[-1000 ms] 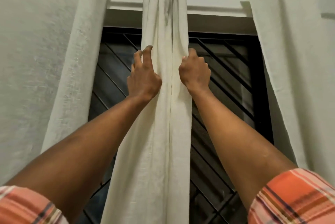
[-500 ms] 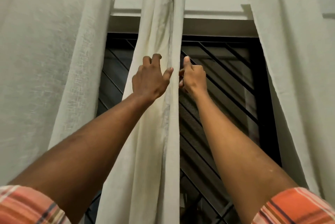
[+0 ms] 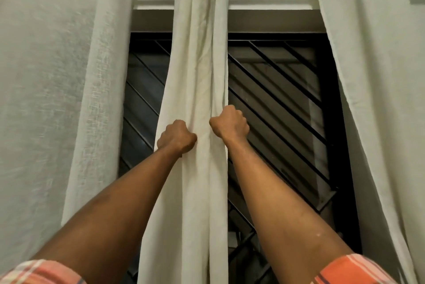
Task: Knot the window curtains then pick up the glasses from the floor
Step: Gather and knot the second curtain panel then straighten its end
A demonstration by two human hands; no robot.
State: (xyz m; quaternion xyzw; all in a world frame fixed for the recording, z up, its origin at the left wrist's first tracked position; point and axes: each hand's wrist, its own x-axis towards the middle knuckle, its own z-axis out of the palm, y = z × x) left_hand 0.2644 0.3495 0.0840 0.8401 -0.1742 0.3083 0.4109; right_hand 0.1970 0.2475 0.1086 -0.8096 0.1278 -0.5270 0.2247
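Knotting has not begun: the long cream linen centre curtain panel (image 3: 195,99) hangs straight before the dark barred window (image 3: 276,99), between two wider side panels. The left hand (image 3: 176,137) is fisted on its left edge and the right hand (image 3: 230,124) on its right edge, fingers clamped into the cloth. No glasses or floor are in view; that pickup remains.

Head view (close) faces upward.
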